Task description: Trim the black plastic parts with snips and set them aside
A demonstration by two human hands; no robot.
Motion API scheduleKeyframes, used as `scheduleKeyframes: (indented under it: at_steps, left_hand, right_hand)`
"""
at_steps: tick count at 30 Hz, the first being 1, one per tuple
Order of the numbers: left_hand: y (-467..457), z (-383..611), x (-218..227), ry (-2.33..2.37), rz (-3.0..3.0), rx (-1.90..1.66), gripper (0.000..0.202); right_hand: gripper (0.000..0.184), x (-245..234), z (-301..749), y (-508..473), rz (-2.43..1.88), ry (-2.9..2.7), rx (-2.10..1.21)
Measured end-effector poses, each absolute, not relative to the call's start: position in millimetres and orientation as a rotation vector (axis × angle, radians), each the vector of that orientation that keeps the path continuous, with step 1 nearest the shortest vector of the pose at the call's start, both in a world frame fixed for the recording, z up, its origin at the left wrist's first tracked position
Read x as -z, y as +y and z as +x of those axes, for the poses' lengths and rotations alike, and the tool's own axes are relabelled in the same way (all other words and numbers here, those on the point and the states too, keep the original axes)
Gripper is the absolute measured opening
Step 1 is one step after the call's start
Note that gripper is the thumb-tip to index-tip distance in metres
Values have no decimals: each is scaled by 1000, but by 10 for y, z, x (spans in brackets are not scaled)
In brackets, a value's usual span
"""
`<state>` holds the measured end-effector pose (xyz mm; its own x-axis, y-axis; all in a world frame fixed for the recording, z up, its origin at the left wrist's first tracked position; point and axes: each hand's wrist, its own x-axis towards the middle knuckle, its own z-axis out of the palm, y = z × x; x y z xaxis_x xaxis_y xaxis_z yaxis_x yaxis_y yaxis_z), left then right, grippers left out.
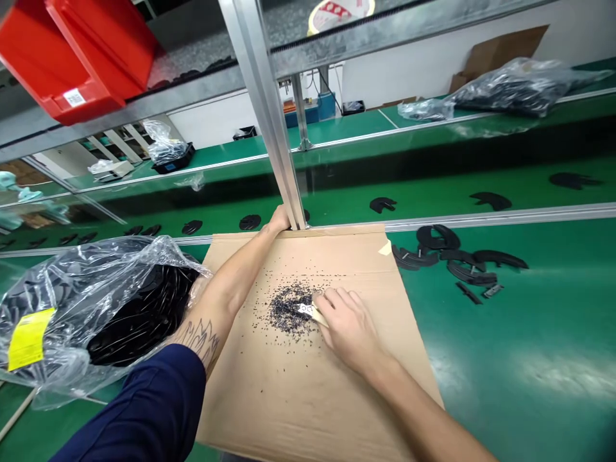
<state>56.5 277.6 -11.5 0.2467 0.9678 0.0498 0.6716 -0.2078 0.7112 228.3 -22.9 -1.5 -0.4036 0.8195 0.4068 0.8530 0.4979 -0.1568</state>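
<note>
A brown cardboard sheet (356, 385) lies on the green bench in front of me. Near its middle is a heap of tiny black scraps (289, 308). My right hand (349, 327) is closed on a small pale tool with a metal tip (310, 311), its tip touching the right side of the heap. My left hand (279, 221) reaches to the sheet's far edge and rests there beside the aluminium post (274, 128); its fingers curl over the edge and are mostly hidden.
A clear plastic bag of black curved parts (96, 308) with a yellow label sits left of the sheet. Several loose black curved parts (457, 256) lie to the right. More black parts ride the green belt (486, 200) behind. Red bins (77, 51) hang top left.
</note>
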Motion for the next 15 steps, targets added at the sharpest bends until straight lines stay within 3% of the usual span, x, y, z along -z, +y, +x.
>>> scheduleKeyframes:
  at_steps: [8,12,15]
  left_hand:
    - [2412,148,-360,1725,2085,-997,18]
    - [1850,-114,-524,1631,2228,-1079,17]
    - [1227,-192,-470,1405,2413,-1055,10]
  right_hand:
    - [20,-7,2301,-253,-1351,-2216,-20]
    - [13,-1,2250,-211,-1269,-1982,-399]
    - [23,-36,2192,-183,-1235,-1656,-816]
